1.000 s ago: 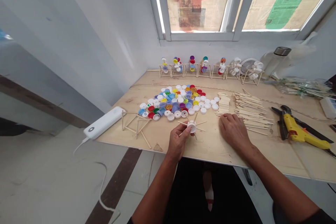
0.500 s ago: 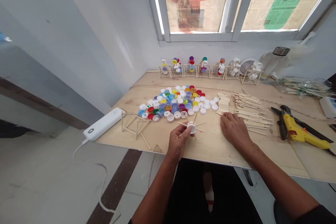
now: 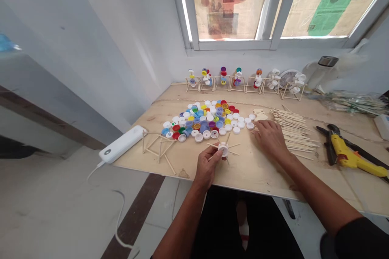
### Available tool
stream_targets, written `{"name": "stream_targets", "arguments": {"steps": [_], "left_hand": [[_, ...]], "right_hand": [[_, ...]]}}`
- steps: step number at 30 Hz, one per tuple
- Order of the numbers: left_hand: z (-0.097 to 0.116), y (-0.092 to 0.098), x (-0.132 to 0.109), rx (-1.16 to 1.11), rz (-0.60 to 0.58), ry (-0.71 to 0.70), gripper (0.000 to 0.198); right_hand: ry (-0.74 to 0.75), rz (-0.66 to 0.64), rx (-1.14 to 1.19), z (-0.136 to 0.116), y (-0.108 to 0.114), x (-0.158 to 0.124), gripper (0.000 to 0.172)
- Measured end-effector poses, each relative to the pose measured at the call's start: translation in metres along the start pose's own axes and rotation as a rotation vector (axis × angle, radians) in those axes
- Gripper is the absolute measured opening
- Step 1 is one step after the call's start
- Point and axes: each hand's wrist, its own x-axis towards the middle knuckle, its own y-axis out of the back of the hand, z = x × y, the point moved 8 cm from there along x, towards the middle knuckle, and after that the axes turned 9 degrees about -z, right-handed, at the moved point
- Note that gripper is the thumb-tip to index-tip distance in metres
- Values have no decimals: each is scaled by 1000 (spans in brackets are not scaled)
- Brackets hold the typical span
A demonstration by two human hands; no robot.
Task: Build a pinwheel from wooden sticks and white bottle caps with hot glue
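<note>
My left hand (image 3: 207,166) pinches a white bottle cap (image 3: 223,149) above the table's front edge. Thin wooden sticks (image 3: 233,145) fan out from the cap like spokes. To its right, my right hand (image 3: 271,139) lies over the near part of a small pile of short wooden sticks (image 3: 259,112). Its fingers look loosely bent and apart on that pile, with the tips partly hidden. Longer sticks (image 3: 293,129) lie in a heap just beyond that hand. A spread of coloured bottle caps (image 3: 204,123) covers the table's middle.
A stick frame (image 3: 156,147) stands at the left near a white power strip (image 3: 123,143). Along the wall is a row of cap wheels on stick stands (image 3: 223,79). A yellow glue gun (image 3: 345,151) and black-handled pliers (image 3: 330,145) lie at the right of the wooden table (image 3: 243,178).
My right hand has shifted forward, further over the short sticks, and now covers more of them. My left hand still holds the cap with its sticks. The view has shifted slightly.
</note>
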Motion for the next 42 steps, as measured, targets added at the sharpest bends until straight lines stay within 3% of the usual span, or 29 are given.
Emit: {"name": "stream_targets", "arguments": {"steps": [10,15,24,29,36,42], "left_hand": [[0,-1,1,12,-7,6,34],[1,-2,1,30,-23,19,35],[0,-2,-2,16,-23,39,39],[-1,-1,-2,18,-34,43,38],[-4,0,-3,13,-33,42,37],[-4,0,-2,20,-32,57,40]], "right_hand": [[5,-82,-48,-6,-20,47,36],[32,-119,-48,-19,-21,47,35],[197,-192,26,-53,-8,17,39],[181,-179,50,-55,-3,37,40],[134,-193,31,-68,-18,78,38],[83,-234,-10,-56,-25,76,39]]}}
